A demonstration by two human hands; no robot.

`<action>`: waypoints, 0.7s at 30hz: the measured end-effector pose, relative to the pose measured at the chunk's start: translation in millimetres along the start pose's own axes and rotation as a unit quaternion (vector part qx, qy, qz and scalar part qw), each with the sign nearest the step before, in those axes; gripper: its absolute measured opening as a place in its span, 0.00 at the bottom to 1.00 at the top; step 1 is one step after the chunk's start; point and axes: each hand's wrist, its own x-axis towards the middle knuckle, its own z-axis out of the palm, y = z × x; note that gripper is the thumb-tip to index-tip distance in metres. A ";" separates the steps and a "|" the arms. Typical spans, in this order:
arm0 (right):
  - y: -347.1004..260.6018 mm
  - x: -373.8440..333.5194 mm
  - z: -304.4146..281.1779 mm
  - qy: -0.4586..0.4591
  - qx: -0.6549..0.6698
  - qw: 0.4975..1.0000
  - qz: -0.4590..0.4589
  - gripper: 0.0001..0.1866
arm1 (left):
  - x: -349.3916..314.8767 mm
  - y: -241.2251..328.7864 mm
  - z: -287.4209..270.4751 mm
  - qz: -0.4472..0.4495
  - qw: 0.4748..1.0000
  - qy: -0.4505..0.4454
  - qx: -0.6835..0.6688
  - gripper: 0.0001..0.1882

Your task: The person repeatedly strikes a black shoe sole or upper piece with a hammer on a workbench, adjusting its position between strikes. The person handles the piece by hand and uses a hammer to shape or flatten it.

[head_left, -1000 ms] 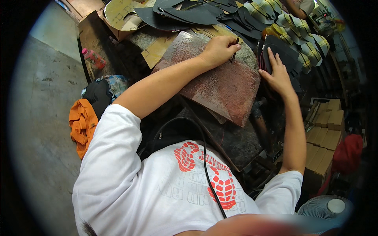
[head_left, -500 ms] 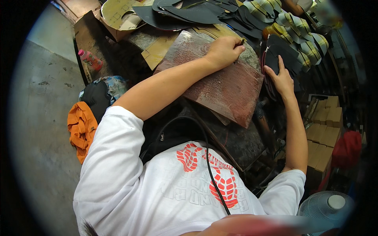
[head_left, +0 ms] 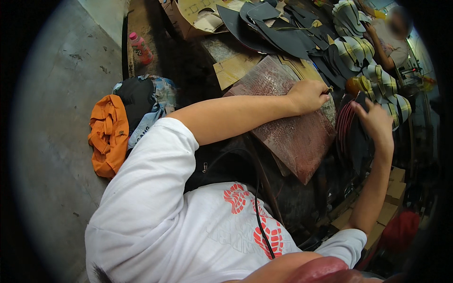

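My left hand (head_left: pixel 309 97) is closed over the reddish-brown worn board (head_left: pixel 297 146). A small thing with a yellowish tip pokes out beyond its fingertips; its kind I cannot make out. To the right, a bundle of black cut sheets with red edges (head_left: pixel 347 120) stands fanned beside the board. My right hand (head_left: pixel 379 123) is at the bundle's far right side, thumb and fingers apart, its fingertips near the upper edges. Whether they touch the sheets I cannot tell. Several flat black curved pieces (head_left: pixel 269 28) lie piled behind the board.
Bundles of white and yellow strips (head_left: pixel 354 49) stand at the back right, near another person (head_left: pixel 394 42). A yellowish card (head_left: pixel 236 70) lies behind the board. At left are a pink bottle (head_left: pixel 140 48) and an orange cloth (head_left: pixel 109 137). Cardboard boxes (head_left: pixel 389 203) stand lower right.
The whole view has shifted, moving the scene rightward and down. My right hand's fingers have lifted from lying along the black sheets, whose red edges now show fanned. My left hand stays closed over the board.
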 end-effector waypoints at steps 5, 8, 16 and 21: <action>-105.3 52.9 -28.0 0.381 0.100 0.881 -0.261 0.35 | 1.5 -5.0 5.7 -0.006 1.000 -0.011 -0.005 0.14; -192.3 83.8 -26.5 0.267 0.151 0.916 -0.260 0.33 | 4.2 -20.6 18.0 0.064 0.997 0.011 0.032 0.14; -248.5 125.6 -24.6 0.155 0.232 0.901 -0.331 0.27 | 13.6 -43.7 29.4 0.097 0.994 0.023 0.043 0.16; -229.2 125.5 -28.4 0.324 0.178 0.892 -0.260 0.26 | 8.8 -25.2 18.1 0.093 0.995 0.042 0.017 0.13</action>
